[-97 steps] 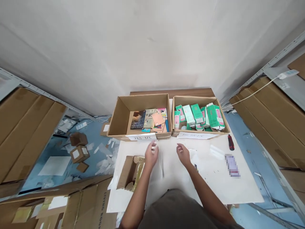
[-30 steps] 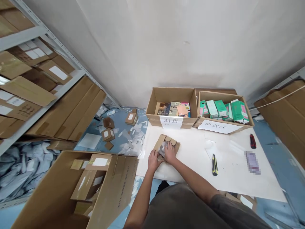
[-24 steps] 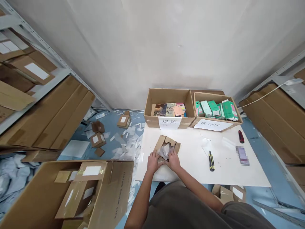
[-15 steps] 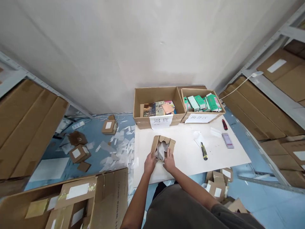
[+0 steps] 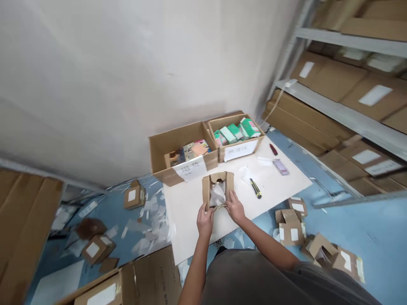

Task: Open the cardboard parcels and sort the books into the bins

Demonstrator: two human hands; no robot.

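A small cardboard box (image 5: 206,190) lies on the white table with its flaps spread apart. Crumpled translucent plastic (image 5: 218,195) shows inside it. At the near left corner, my left hand (image 5: 205,218) grips the box edge with bent fingers. My right hand (image 5: 235,208) is closed on the near right side, its fingers by the front flap. Whatever lies under the plastic is hidden. To the right of the box are a yellow and black utility knife (image 5: 255,188) and a scrap of white paper (image 5: 246,175).
A carton of books (image 5: 171,176) and a carton of green boxes (image 5: 219,156) stand along the table's back. A red cutter (image 5: 273,149) lies at right. Torn paper (image 5: 152,224) and opened boxes (image 5: 289,232) litter the floor. Shelving (image 5: 337,99) flanks the right.
The view has swung right and tilted. The box's flaps spread wider and its inside shows more. Both hands have stayed on the near end of the box.
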